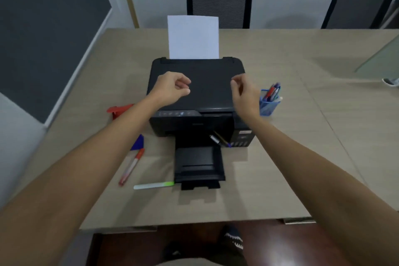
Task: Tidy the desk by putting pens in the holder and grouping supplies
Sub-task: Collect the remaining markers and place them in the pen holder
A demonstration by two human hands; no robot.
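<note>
Head view of a beige tabletop (280, 157) with one black printer (194, 84) at its centre. One white sheet of paper (193, 36) stands upright in the printer's rear feed. The printer's output tray (197, 164) is extended toward the viewer.

Hands: two, both bare and above the printer lid. The left hand (171, 88) has its fingers curled loosely inward with nothing between them. The right hand (245, 95) is also empty, fingers bent and slightly spread (some motion blur). The two hands are well apart from each other.

Containers: one blue mesh pen holder (268, 106), standing on the tabletop just right of the printer. It holds several pens, red and blue among them; the exact count cannot be told.

Loose pens: one red-capped marker (131, 166) lies left of the output tray. One pale marker with a green end (153, 185) lies touching the tray's front left corner. Two further pens (220, 138) rest in the printer's output opening, above the tray.

Other supplies: one red object (118, 110) and one blue object (138, 142), both left of the printer, partly hidden by the left forearm.

Background: two black mesh-backed chairs (219, 5) beyond the far edge.
</note>
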